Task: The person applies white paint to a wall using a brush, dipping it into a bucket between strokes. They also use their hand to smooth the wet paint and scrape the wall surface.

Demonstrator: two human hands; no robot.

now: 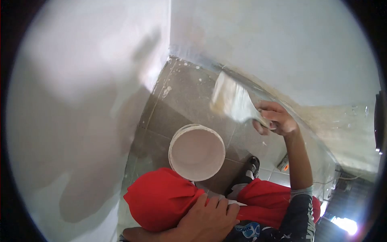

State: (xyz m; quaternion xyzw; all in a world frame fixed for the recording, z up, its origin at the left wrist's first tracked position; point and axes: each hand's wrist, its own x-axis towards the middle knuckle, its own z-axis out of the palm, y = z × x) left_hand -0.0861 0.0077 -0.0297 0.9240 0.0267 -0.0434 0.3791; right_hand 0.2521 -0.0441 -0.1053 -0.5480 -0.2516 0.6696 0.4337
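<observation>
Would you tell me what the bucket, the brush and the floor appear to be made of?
The bucket looks plastic, from its thin rim, white with paint. The brush has pale, blurred bristles; handle material unclear. The floor is grey tile, slightly glossy, with grout lines and paint spatter.

we see a brush (231,101) with creamy white bristles and a pale handle. the bucket (196,152) is white, faintly pinkish inside. the floor tiles (181,97) are dull grey with paler grout lines and white speckles and smears. the left wall (80,80) is plain white with soft grey shadows; the right wall (282,48) is white above and stained yellowish-beige along its foot. the trousers (161,197) are bright red, the sleeve (300,213) black with white marks and a grey cuff, the shoe (253,165) black and white.
</observation>
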